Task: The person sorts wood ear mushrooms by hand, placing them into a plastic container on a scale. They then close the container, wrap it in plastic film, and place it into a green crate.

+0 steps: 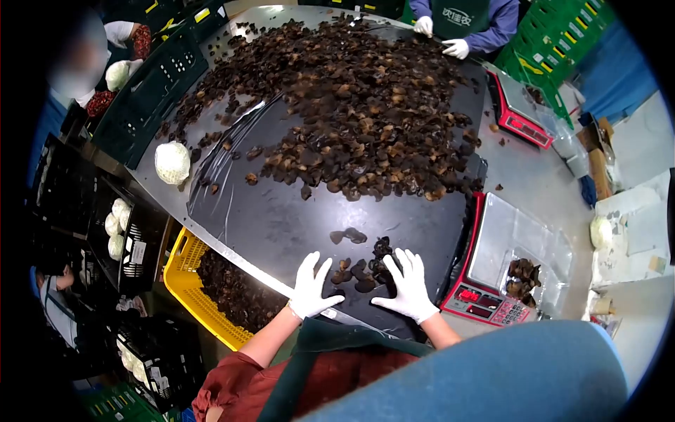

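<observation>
My left hand (pixel 310 289), in a white glove, is at the table's near edge with its fingers spread. Across from it my right hand (pixel 408 287), gloved too, has its thumb and fingers apart. Between them lies a small group of dark wood ear mushrooms (pixel 363 275) on a black plastic sheet (pixel 295 221). The right fingertips are close beside these pieces; whether they touch cannot be made out. A couple of flat pieces (pixel 349 235) lie just beyond. Farther back spreads a large heap of wood ear mushrooms (pixel 358 105).
On my right stands a red scale (pixel 481 299) with a clear bag of mushrooms (pixel 522 278). Another scale (pixel 517 112) is farther back. A yellow crate (pixel 184 274) of mushrooms sits below the left edge. A white net-wrapped round item (pixel 172 162) rests at left. Co-workers' gloved hands (pixel 455 48) are opposite.
</observation>
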`<state>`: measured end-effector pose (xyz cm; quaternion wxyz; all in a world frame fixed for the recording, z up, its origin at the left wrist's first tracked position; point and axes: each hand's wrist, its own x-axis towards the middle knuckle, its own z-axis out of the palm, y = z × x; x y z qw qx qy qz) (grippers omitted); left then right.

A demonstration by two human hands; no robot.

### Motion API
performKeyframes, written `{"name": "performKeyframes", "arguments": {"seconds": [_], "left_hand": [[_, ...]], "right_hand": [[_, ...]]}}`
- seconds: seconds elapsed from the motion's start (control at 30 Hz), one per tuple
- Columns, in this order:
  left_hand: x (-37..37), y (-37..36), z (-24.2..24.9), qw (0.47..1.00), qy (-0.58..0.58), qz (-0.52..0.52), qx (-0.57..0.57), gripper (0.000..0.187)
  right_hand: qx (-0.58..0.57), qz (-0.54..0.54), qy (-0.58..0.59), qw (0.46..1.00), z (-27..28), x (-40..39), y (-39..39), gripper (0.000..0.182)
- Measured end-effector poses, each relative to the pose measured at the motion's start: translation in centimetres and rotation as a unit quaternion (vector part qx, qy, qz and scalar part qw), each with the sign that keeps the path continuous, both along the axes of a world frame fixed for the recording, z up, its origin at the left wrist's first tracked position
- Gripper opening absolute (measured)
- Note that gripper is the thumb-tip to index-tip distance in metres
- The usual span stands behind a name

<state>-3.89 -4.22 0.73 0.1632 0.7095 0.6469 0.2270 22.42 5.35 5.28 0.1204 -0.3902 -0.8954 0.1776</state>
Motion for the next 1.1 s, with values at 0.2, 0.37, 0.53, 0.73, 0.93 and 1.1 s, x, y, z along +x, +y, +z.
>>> {"name": "performKeyframes", "arguments": {"seconds": [0.2,0.37,0.53,0.73,0.93,1.1], "left_hand": [[-0.7,6.7,-0.1,0.995,0.025,-0.085,0.042,0.112],[-1.6,11.2,-0.3,0.961,0.118,-0.249,0.012,0.108],[-1.9,9.5,-0.7,0.958,0.008,-0.251,0.141,0.053],[-0.8,6.4,-0.1,0.98,-0.005,-0.166,0.106,0.052],[0.1,5.6,0.6,0.986,-0.028,-0.136,0.095,0.063],[0.6,5.2,0.9,0.989,-0.038,-0.121,0.08,0.069]], "right_hand": [[-0.027,0.016,-0.018,0.999,-2.4,-2.2,2.2,0.118],[-0.009,0.138,0.061,0.988,-2.7,-5.2,3.9,0.085],[0.036,0.155,0.138,0.977,-6.0,-4.1,3.6,0.049],[-0.121,0.034,0.201,0.972,-1.2,-2.1,1.7,0.08],[-0.225,-0.151,0.255,0.928,-4.1,0.2,2.9,0.039],[-0.252,-0.144,0.179,0.94,-2.5,-0.6,2.9,0.044]]}}
